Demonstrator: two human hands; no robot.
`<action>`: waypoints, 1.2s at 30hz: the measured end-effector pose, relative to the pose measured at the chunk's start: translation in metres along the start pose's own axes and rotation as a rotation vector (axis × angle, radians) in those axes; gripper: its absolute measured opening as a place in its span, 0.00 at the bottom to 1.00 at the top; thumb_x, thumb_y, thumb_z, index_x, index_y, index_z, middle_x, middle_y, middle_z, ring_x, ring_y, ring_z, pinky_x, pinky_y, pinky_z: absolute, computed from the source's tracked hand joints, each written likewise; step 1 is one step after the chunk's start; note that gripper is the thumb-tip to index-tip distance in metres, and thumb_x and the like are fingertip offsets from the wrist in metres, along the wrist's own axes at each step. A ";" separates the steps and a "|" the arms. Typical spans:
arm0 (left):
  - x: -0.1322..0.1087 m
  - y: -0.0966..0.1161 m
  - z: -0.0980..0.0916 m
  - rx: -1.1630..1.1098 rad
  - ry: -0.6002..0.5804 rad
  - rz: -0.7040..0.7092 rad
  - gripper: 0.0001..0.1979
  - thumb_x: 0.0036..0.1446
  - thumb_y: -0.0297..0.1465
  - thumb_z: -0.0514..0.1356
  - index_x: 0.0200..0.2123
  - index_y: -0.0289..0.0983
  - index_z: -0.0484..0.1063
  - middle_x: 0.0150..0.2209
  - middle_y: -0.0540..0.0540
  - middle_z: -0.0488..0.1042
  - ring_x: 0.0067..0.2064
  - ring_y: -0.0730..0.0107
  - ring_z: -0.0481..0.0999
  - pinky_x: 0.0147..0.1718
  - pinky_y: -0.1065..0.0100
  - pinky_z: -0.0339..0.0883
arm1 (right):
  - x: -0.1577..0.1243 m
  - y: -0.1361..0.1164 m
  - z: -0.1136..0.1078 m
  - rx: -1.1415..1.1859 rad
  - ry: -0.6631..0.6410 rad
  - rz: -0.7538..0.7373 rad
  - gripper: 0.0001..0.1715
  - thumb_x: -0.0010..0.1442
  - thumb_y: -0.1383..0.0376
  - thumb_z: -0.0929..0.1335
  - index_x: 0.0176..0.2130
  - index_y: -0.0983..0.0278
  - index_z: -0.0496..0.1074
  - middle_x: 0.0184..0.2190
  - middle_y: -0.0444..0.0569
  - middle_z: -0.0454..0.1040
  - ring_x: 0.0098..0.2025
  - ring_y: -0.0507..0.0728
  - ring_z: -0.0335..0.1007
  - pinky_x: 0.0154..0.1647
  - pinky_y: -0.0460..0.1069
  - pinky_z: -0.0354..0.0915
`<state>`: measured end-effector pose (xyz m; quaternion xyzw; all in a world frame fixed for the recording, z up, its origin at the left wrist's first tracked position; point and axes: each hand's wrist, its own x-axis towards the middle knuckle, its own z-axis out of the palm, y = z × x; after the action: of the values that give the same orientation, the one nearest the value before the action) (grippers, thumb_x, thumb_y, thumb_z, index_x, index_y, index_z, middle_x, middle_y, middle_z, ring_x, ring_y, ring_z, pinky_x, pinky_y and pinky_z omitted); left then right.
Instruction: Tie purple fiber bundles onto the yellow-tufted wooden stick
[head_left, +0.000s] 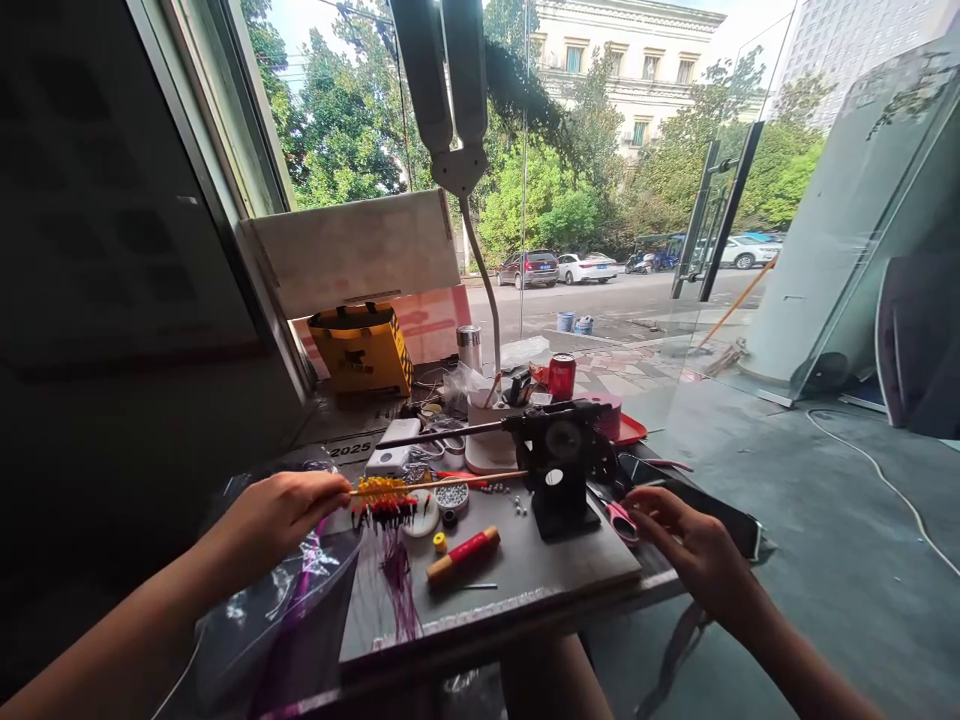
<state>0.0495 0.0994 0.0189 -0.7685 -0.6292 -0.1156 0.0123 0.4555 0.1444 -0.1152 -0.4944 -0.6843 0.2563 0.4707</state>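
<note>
My left hand (281, 512) is closed in a pinch on the near end of a thin wooden stick (439, 484). The stick runs right into a black winding machine (560, 463) on the table. A yellow-orange wrap with dark red-tipped fringe (384, 503) hangs from the stick near my fingers, and purple threads (397, 585) trail below it. My right hand (686, 545) hovers at the right of the machine, fingers loosely curled, next to pink-handled scissors (621, 519). I cannot make out anything in that hand.
A red-and-tan thread bobbin (463, 556), a small yellow spool (439, 542), a dish of beads (451, 496), a red can (561, 376), a metal cup (469, 347), a yellow box (364, 348) and a clear plastic bag (289, 600) surround the work. A phone (731, 525) lies at the table's right edge.
</note>
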 end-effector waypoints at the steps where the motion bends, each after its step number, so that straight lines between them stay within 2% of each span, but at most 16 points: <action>1: 0.004 0.005 0.002 0.002 -0.021 0.016 0.19 0.58 0.42 0.45 0.30 0.40 0.71 0.32 0.50 0.74 0.33 0.65 0.70 0.31 0.69 0.56 | 0.000 -0.001 0.000 0.003 0.013 -0.003 0.21 0.56 0.49 0.63 0.35 0.65 0.69 0.29 0.48 0.72 0.27 0.54 0.69 0.28 0.46 0.66; 3: 0.012 0.015 0.005 -0.005 -0.085 0.048 0.18 0.59 0.42 0.45 0.31 0.40 0.70 0.32 0.49 0.73 0.33 0.64 0.70 0.31 0.69 0.55 | 0.000 -0.002 -0.002 0.010 0.073 -0.002 0.22 0.54 0.49 0.64 0.34 0.65 0.70 0.29 0.49 0.73 0.27 0.54 0.69 0.27 0.46 0.66; 8: 0.033 0.035 0.012 0.059 -0.070 0.117 0.17 0.59 0.40 0.45 0.29 0.40 0.69 0.29 0.50 0.71 0.31 0.66 0.69 0.29 0.69 0.52 | 0.012 -0.004 -0.007 -0.058 0.210 -0.039 0.22 0.53 0.51 0.65 0.37 0.66 0.73 0.37 0.52 0.72 0.31 0.56 0.70 0.30 0.48 0.66; 12: 0.044 0.050 0.016 0.111 -0.080 0.144 0.17 0.60 0.38 0.45 0.26 0.39 0.67 0.26 0.50 0.69 0.29 0.68 0.67 0.27 0.70 0.49 | 0.024 -0.007 -0.010 -0.143 0.200 -0.112 0.20 0.54 0.53 0.64 0.37 0.66 0.73 0.36 0.52 0.72 0.33 0.56 0.69 0.31 0.48 0.65; 18: 0.055 0.067 0.019 0.167 -0.063 0.192 0.15 0.60 0.36 0.46 0.26 0.39 0.66 0.27 0.50 0.70 0.29 0.68 0.68 0.26 0.70 0.49 | 0.034 -0.010 -0.008 -0.213 0.170 -0.169 0.17 0.55 0.56 0.63 0.35 0.64 0.73 0.31 0.49 0.72 0.29 0.55 0.67 0.29 0.47 0.63; 24: 0.061 0.066 0.026 0.108 -0.082 0.207 0.16 0.60 0.37 0.45 0.28 0.39 0.68 0.28 0.48 0.71 0.30 0.66 0.69 0.28 0.69 0.52 | 0.039 -0.008 -0.011 -0.284 0.190 -0.110 0.16 0.52 0.58 0.62 0.33 0.64 0.73 0.29 0.49 0.72 0.28 0.56 0.67 0.29 0.49 0.61; 28: 0.064 0.061 0.032 0.040 -0.106 0.208 0.16 0.60 0.37 0.45 0.31 0.39 0.69 0.31 0.46 0.73 0.32 0.66 0.71 0.30 0.70 0.55 | 0.043 -0.007 -0.013 -0.208 0.151 -0.089 0.15 0.51 0.60 0.62 0.34 0.64 0.73 0.31 0.49 0.73 0.29 0.56 0.68 0.31 0.49 0.62; 32: 0.064 0.062 0.031 0.091 -0.101 0.202 0.16 0.61 0.37 0.44 0.31 0.39 0.68 0.30 0.47 0.73 0.32 0.65 0.71 0.30 0.69 0.54 | 0.045 -0.008 -0.017 -0.137 0.079 -0.095 0.15 0.51 0.59 0.63 0.35 0.65 0.73 0.29 0.48 0.74 0.29 0.55 0.69 0.30 0.48 0.63; 36: 0.062 0.066 0.027 0.163 -0.076 0.192 0.16 0.61 0.37 0.44 0.28 0.39 0.67 0.27 0.48 0.71 0.30 0.65 0.70 0.27 0.69 0.52 | 0.044 -0.009 -0.018 -0.175 0.063 -0.113 0.14 0.53 0.59 0.64 0.35 0.64 0.73 0.30 0.48 0.74 0.29 0.55 0.69 0.31 0.48 0.63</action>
<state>0.1290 0.1499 0.0126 -0.8255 -0.5600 -0.0332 0.0619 0.4649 0.1789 -0.0827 -0.5020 -0.7158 0.1530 0.4607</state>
